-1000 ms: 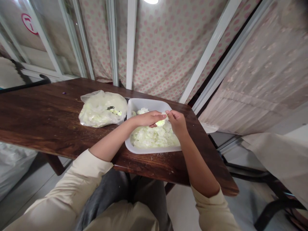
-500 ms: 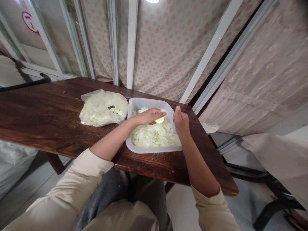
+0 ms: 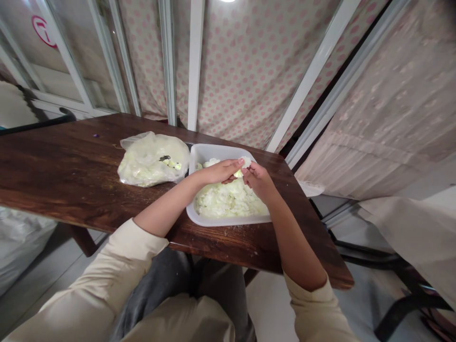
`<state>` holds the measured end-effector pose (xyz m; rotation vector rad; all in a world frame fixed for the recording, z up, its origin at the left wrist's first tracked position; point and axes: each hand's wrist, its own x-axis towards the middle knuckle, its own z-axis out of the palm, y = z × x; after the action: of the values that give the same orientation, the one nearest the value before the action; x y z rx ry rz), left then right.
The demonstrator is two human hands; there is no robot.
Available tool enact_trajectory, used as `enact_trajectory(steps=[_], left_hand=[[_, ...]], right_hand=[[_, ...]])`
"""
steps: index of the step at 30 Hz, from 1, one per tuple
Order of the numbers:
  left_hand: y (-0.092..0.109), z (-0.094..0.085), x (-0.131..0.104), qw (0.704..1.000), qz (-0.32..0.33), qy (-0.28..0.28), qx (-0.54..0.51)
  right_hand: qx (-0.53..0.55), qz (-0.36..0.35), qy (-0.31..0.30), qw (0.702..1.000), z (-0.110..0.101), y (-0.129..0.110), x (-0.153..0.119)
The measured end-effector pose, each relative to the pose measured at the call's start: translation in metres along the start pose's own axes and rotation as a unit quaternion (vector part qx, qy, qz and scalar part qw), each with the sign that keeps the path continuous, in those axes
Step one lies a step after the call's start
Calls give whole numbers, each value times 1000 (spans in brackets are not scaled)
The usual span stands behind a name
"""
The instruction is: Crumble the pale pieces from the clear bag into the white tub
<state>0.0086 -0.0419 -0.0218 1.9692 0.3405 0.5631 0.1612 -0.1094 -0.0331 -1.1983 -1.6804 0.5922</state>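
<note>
Over a white plastic tub (image 3: 228,221), my left hand (image 3: 224,171) holds a small pale yellow-white piece (image 3: 245,163). My right hand (image 3: 257,178) meets it from the right, its fingers pinched on the edge of the same piece. Many pale, thin pieces (image 3: 228,200) of what looks like the same stuff fill the tub below both hands. Left of the tub lies a clear plastic bag (image 3: 142,159) with more yellowish pieces in it and a small dark patch near its opening.
The dark wooden table (image 3: 71,166) carries the tub and bag. Behind it stand white-framed panels with a pink-dotted curtain (image 3: 245,76). A pale cloth (image 3: 409,232) and black chair parts are at the right, a whitish plastic bag (image 3: 21,242) at the lower left.
My right hand has moved left from the tub's right rim and closed on the piece in my left hand. The left hand has hardly moved.
</note>
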Motion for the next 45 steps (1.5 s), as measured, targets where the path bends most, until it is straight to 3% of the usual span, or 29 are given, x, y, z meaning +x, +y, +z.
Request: enact_trajectory(steps=[4, 9, 15, 18, 24, 29, 33, 35, 41, 45], left_hand=[[2, 2, 1, 1000, 6, -24, -18], [0, 0, 1, 1000, 0, -7, 3], [0, -2, 1, 1000, -17, 14, -6], [1, -2, 1, 999, -36, 34, -4], [3, -4, 1, 997, -24, 69, 25], [2, -2, 0, 998, -3, 49, 46], [1, -1, 0, 998, -19, 44, 46], [1, -1, 1, 997, -16, 54, 51], [1, -3, 1, 996, 4, 78, 43], [1, -3, 1, 997, 13, 73, 29]], right_hand=[[-37, -5, 45, 998, 0, 2, -1], [-113, -17, 84, 990, 0, 1, -1], [-167, -3, 178, 970, -8, 6, 1], [-150, -2, 159, 976, -7, 8, 2], [-76, -23, 21, 997, 3, 1, 0], [-78, -36, 55, 995, 1, 1, 0], [-134, -22, 160, 978, -6, 5, 2], [-155, -14, 182, 971, -7, 6, 3], [-73, -20, 31, 997, 1, -1, -1], [-71, -40, 21, 996, 3, -3, -1]])
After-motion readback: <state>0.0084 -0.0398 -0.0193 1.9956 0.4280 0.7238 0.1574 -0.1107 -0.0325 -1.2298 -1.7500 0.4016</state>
